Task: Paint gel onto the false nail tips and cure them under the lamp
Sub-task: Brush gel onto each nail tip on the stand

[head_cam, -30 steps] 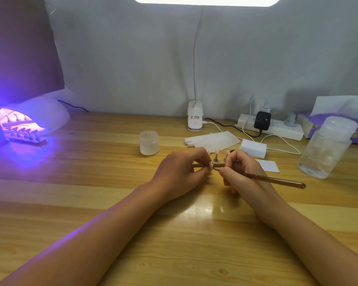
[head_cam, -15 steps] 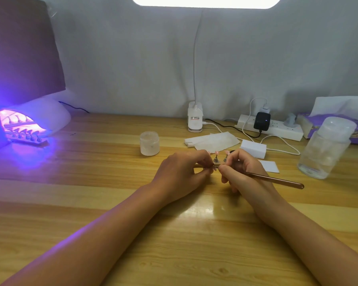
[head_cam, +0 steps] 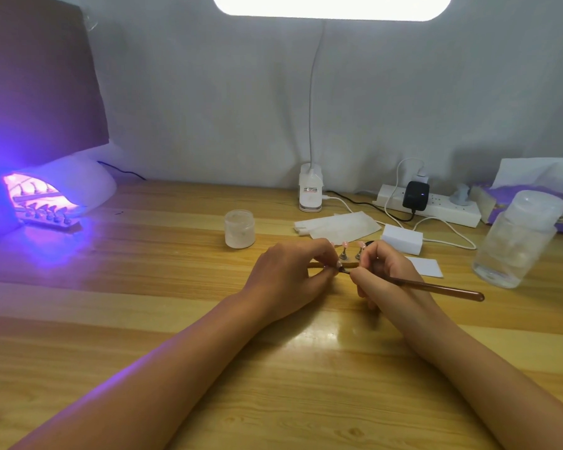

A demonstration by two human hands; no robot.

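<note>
My left hand [head_cam: 293, 280] pinches a small nail tip [head_cam: 338, 264] in front of a wooden holder bar [head_cam: 350, 264] on the table. Two pink nail tips [head_cam: 344, 245] stand on little metal stands on that bar, between my hands. My right hand [head_cam: 382, 274] grips a brown gel brush [head_cam: 436, 288], its bristle end touching the pinched tip and its handle pointing right. At the far left the white curing lamp [head_cam: 62, 190] glows purple, with another rack of nail tips [head_cam: 48, 217] under it. A small gel jar [head_cam: 239, 228] stands behind my left hand.
A clip desk lamp [head_cam: 311, 188] stands at the back, beside a power strip [head_cam: 436, 207] with plugs and cables. White wipes [head_cam: 337, 226], a white block [head_cam: 402, 238], a white card [head_cam: 426, 267], a clear bottle [head_cam: 514, 243] and a tissue pack [head_cam: 533, 196] lie to the right.
Both hands stay in the same place. The brush handle has dipped and shifted very slightly; the brush tip stays at the pinched nail tip.
</note>
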